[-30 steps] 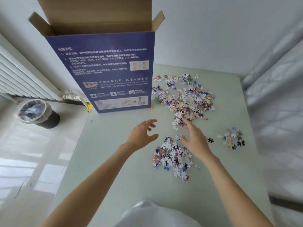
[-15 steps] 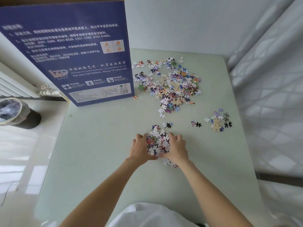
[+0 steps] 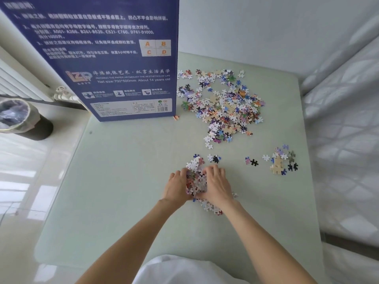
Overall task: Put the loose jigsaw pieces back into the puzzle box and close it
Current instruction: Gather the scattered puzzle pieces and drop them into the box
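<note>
Both hands cup a small heap of jigsaw pieces (image 3: 195, 182) on the pale green desk (image 3: 127, 181). The left hand (image 3: 176, 186) curls round the heap's left side and the right hand (image 3: 216, 186) round its right, fingers bent and pressing the pieces together between them. A few pieces spill out just behind the right wrist. Ahead and to the right of the hands lies the big pile (image 3: 222, 105); a small cluster (image 3: 282, 160) sits well to the right. The blue puzzle box (image 3: 102, 58) stands upright ahead and to the left.
</note>
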`<state>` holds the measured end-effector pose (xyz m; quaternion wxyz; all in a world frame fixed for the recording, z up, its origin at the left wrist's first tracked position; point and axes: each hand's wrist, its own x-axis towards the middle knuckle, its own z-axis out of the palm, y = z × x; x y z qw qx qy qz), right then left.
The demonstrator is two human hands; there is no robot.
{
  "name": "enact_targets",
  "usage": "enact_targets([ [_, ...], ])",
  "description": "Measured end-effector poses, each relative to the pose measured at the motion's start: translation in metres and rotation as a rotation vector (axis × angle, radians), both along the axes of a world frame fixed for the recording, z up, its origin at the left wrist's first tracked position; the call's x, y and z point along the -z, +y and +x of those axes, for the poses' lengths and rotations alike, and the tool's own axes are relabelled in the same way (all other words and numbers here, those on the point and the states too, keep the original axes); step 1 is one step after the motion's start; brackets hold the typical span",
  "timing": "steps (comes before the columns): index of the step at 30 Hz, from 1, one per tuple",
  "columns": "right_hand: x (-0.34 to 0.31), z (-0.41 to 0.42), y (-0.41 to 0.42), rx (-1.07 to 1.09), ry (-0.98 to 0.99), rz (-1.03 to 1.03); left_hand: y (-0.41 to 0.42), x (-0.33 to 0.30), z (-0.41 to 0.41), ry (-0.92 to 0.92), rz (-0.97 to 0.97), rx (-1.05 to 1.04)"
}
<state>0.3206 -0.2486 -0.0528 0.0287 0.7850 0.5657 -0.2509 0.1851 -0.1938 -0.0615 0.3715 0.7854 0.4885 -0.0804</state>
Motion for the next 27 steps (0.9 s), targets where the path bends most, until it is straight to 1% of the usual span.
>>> enact_targets([
  [3,-0.002,-0.002,-0.001,-0.009,0.069,-0.008,-0.001,0.0,0.002,0.003,-0.006,0.015],
  [6,-0.003,-0.007,-0.002,-0.038,0.053,-0.044,-0.003,0.0,0.001,-0.007,0.013,0.034],
  [10,-0.002,-0.009,-0.006,-0.04,0.035,-0.018,-0.007,0.0,-0.002,-0.041,0.051,0.073],
  [15,-0.002,-0.012,-0.007,-0.088,0.037,-0.033,-0.009,-0.002,-0.003,-0.024,0.091,0.136],
  [21,-0.004,-0.01,-0.01,-0.092,0.053,-0.038,-0.007,0.0,-0.006,-0.052,0.074,0.121],
  [24,-0.003,-0.005,-0.015,-0.072,0.068,0.005,-0.005,0.001,-0.007,-0.072,0.09,0.098],
  [27,-0.004,0.002,-0.017,0.005,0.108,0.067,-0.003,0.003,-0.008,-0.103,0.085,0.067],
])
